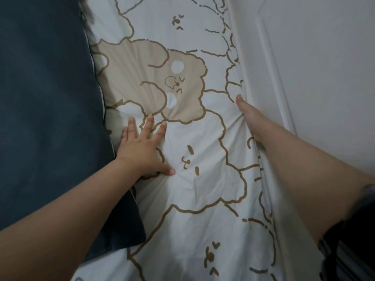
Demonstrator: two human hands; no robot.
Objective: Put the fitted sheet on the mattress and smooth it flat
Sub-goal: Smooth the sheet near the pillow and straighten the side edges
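Note:
The fitted sheet (192,138) is white with brown-outlined cartoon bears and one tan bear, spread over the mattress. My left hand (142,147) lies flat on it with fingers spread, pressing near the tan bear's lower edge. My right hand (249,116) reaches to the sheet's right edge beside the wall; its thumb shows on top while the fingers are hidden down in the gap between mattress and wall. Small creases fan out from under both hands.
A dark blue blanket or cushion (46,108) covers the left side of the bed, overlapping the sheet. A white panelled wall (314,67) runs directly along the bed's right side. A dark sleeve (353,240) shows at the lower right.

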